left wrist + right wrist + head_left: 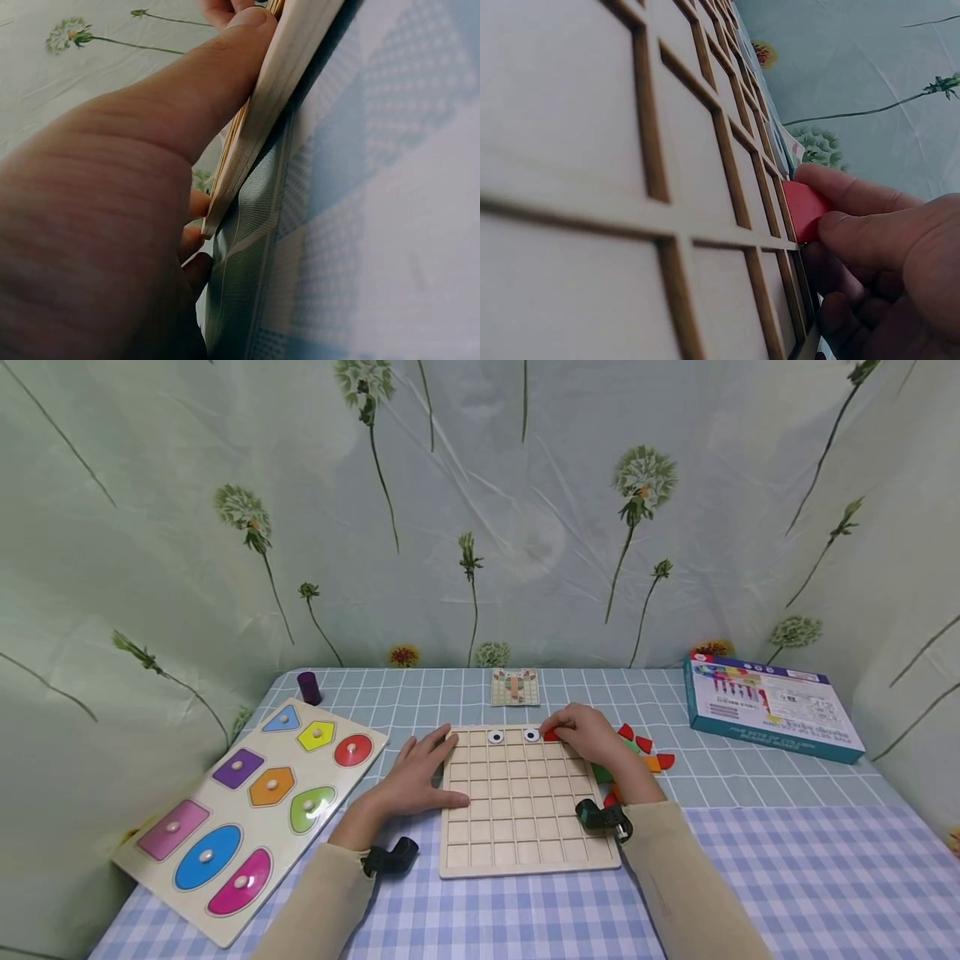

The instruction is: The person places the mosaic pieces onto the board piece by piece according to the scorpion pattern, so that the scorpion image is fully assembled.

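By the grip of the right hand (588, 739), the red piece (805, 212) is pinched between thumb and forefinger. It is held at the board's top row, just right of the nearer eye disc (531, 735); whether it is seated cannot be told. A light pinch by the edges seems best — its sides should be squared to the ribs before pressure is given, so that the disc is not nudged. The gridded board (510, 810) is braced at its left edge by the left hand (416, 781), fingers spread and thumb on the rim; firmness there is called for during pressing. Farther out on the bench (442, 693), the pattern card (514, 687) can be consulted for orientation — and the loose pieces (652, 763), partly hidden by the right forearm, should not be brushed.
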A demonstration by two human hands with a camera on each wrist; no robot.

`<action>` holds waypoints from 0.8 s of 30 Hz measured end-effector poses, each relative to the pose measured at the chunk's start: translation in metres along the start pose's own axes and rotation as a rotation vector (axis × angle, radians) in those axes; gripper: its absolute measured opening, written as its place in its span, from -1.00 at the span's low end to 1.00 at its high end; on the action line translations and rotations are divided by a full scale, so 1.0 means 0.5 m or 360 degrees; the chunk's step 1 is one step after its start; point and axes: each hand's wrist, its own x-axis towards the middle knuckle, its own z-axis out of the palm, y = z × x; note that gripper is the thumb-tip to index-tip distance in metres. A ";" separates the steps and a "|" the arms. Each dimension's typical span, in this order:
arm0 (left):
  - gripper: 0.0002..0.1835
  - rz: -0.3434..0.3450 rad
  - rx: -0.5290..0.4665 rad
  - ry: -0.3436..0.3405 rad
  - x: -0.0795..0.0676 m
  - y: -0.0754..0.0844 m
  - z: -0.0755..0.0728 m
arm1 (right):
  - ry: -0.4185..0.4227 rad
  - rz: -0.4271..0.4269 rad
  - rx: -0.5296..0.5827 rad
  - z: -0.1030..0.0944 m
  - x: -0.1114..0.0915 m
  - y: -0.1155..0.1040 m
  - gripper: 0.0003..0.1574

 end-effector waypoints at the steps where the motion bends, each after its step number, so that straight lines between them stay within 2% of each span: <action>1: 0.14 -0.0001 -0.0002 -0.0002 0.000 0.000 0.000 | 0.0004 0.0007 0.0005 0.001 0.000 0.000 -0.69; 6: 0.14 -0.0004 -0.0010 0.0004 0.000 0.002 -0.001 | 0.0021 0.0046 0.0043 0.005 -0.001 0.002 -0.70; 14: 0.14 -0.0017 0.0020 0.0006 -0.003 0.002 -0.001 | 0.0055 0.0029 0.0026 0.008 0.002 0.007 -0.80; 24: 0.14 -0.0027 0.0020 0.0008 0.000 0.004 0.001 | 0.0090 0.0055 0.0005 0.011 0.004 0.014 -0.82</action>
